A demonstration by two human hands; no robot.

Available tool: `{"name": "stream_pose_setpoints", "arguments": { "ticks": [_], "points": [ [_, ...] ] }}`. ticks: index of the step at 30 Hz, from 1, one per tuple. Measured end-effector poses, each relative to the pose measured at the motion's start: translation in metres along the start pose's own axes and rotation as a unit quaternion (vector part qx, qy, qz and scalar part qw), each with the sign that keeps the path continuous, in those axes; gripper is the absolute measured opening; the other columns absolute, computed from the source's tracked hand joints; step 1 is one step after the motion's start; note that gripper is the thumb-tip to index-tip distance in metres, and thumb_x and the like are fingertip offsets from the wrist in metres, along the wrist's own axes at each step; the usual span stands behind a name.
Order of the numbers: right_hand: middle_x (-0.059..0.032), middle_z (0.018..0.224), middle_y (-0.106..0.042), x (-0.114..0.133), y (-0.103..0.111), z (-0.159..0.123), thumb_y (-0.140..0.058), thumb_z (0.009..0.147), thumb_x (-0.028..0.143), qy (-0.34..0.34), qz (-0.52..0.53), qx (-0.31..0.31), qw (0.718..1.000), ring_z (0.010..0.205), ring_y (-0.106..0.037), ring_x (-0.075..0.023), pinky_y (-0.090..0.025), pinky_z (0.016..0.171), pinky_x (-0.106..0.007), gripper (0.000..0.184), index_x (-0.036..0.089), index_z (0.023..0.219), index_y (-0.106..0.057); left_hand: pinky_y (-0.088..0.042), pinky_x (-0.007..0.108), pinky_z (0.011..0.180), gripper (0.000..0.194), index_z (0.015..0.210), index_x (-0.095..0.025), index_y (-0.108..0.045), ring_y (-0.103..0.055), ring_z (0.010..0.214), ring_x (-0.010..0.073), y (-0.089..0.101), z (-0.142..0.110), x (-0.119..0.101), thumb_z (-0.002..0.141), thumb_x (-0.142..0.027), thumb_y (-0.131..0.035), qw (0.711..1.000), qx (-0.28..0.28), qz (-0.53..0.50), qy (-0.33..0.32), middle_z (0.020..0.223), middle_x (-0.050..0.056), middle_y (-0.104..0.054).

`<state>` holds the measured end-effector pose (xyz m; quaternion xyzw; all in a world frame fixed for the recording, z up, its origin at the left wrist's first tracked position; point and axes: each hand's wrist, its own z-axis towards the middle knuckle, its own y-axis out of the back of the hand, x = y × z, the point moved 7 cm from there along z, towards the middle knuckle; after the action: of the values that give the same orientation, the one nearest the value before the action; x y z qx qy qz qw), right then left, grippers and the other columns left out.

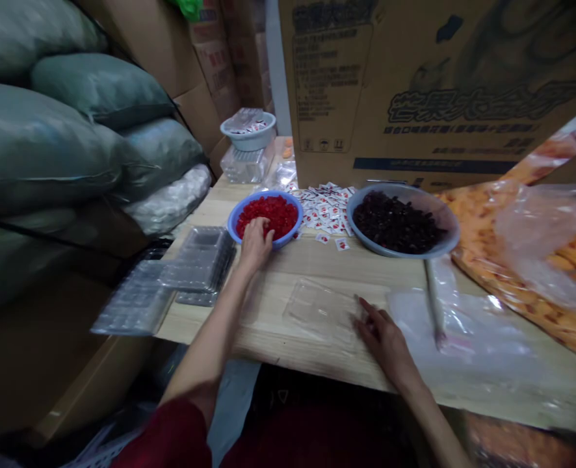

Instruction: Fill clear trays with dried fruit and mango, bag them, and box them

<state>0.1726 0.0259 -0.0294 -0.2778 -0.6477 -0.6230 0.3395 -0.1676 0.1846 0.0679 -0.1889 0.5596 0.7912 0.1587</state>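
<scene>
My left hand (257, 244) reaches over the near rim of a blue bowl (233, 229), its curled fingers down among small red pieces (282, 214). The fingertips are partly hidden there. In front of me lies a shallow clear plastic tray (320, 309) with compartments. At its right edge is my right hand (383, 341), somewhat blurred, with thumb and finger closed on the rim. Small white packets (326, 207) with red marks are heaped just right of the blue bowl. Beyond them a larger bowl (390, 249) holds dark pieces (395, 221).
Stacked clear trays (197, 257) lie at the table's left edge. A small bowl (249, 140) of packets stands on clear boxes at the back. A big carton (415, 97) walls off the rear. Orange pieces in a plastic bag (526, 260) and clear bags (458, 338) lie right.
</scene>
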Motion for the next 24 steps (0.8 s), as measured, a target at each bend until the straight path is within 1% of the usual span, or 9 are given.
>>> {"name": "stream_pose_setpoints", "arguments": {
  "ticks": [4,6,10,12,15,18,20,22,24],
  "points": [
    [-0.0089,0.097,-0.065,0.012,0.043,0.011,-0.051,0.096,0.043,0.018,-0.023,-0.033,0.999,0.067,-0.062,-0.0166,-0.050,0.065,-0.031,0.040,0.019,0.125,-0.067,-0.050,0.037,0.082,0.007,0.071,-0.019,-0.067,-0.067,0.085,0.0285,-0.051,0.064,0.031,0.067,-0.015,-0.071,0.975,0.195,0.066,0.081,0.072,0.009,-0.069],
    [-0.0082,0.092,-0.067,0.014,0.080,0.032,-0.052,0.096,0.041,0.021,-0.032,-0.094,0.995,0.062,-0.059,-0.0157,-0.048,0.060,-0.030,0.036,0.018,0.117,-0.069,-0.050,0.035,0.072,0.012,0.059,-0.019,-0.064,-0.063,0.065,0.0237,-0.063,0.076,0.041,0.062,-0.012,-0.073,0.967,0.236,0.053,0.079,0.053,0.004,-0.061],
    [-0.0091,0.094,-0.072,0.014,0.141,0.107,-0.056,0.093,0.032,0.054,-0.099,-0.199,0.973,0.072,-0.063,-0.0194,-0.050,0.068,-0.032,0.028,0.015,0.109,-0.072,-0.047,0.029,0.064,0.013,0.061,-0.018,-0.067,-0.055,0.053,0.0156,-0.067,0.076,0.055,0.058,-0.007,-0.075,0.960,0.273,0.005,0.067,0.050,-0.002,-0.062],
    [-0.0107,0.098,-0.074,0.004,0.141,0.159,-0.057,0.090,0.021,0.028,-0.156,-0.147,0.976,0.082,-0.066,-0.0217,-0.051,0.077,-0.033,0.023,0.013,0.104,-0.074,-0.045,0.027,0.062,0.017,0.062,-0.018,-0.067,-0.055,0.054,0.0149,-0.062,0.074,0.059,0.056,-0.004,-0.076,0.965,0.252,-0.022,0.070,0.050,-0.005,-0.062],
    [-0.0124,0.098,-0.075,-0.021,0.119,0.221,-0.060,0.084,0.009,-0.057,-0.227,-0.049,0.971,0.091,-0.067,-0.0233,-0.049,0.086,-0.033,0.021,0.013,0.096,-0.076,-0.042,0.026,0.063,0.017,0.064,-0.017,-0.065,-0.053,0.058,0.0136,-0.047,0.071,0.061,0.058,-0.006,-0.078,0.984,0.149,-0.066,0.074,0.053,-0.006,-0.061],
    [-0.0151,0.093,-0.073,-0.036,0.100,0.250,-0.064,0.075,0.004,-0.103,-0.242,-0.034,0.964,0.091,-0.066,-0.0248,-0.048,0.086,-0.036,0.020,0.010,0.091,-0.074,-0.041,0.024,0.068,0.014,0.075,-0.016,-0.063,-0.050,0.065,0.0112,-0.025,0.059,0.052,0.069,-0.015,-0.076,0.990,0.007,-0.124,0.066,0.067,-0.004,-0.062],
    [-0.0148,0.090,-0.071,-0.045,0.095,0.257,-0.064,0.074,0.004,-0.124,-0.242,-0.036,0.962,0.089,-0.064,-0.0250,-0.048,0.085,-0.039,0.017,0.011,0.087,-0.072,-0.043,0.024,0.070,0.012,0.083,-0.016,-0.061,-0.051,0.069,0.0108,-0.017,0.039,0.032,0.078,-0.022,-0.071,0.984,-0.048,-0.162,0.051,0.076,-0.003,-0.063],
    [-0.0119,0.086,-0.069,-0.048,0.099,0.258,-0.065,0.074,0.008,-0.121,-0.214,-0.061,0.967,0.086,-0.062,-0.0241,-0.048,0.083,-0.039,0.009,0.015,0.079,-0.068,-0.046,0.025,0.072,0.014,0.091,-0.018,-0.062,-0.057,0.074,0.0119,-0.021,0.010,-0.005,0.084,-0.028,-0.066,0.977,-0.036,-0.210,0.017,0.084,-0.001,-0.065],
    [-0.0087,0.081,-0.066,-0.044,0.113,0.254,-0.065,0.076,0.013,-0.085,-0.151,-0.126,0.977,0.081,-0.059,-0.0219,-0.047,0.081,-0.038,0.006,0.019,0.073,-0.064,-0.048,0.027,0.076,0.012,0.096,-0.019,-0.063,-0.062,0.082,0.0145,-0.041,-0.026,-0.054,0.088,-0.029,-0.063,0.959,0.046,-0.278,-0.042,0.091,0.002,-0.068]
  ]
}}
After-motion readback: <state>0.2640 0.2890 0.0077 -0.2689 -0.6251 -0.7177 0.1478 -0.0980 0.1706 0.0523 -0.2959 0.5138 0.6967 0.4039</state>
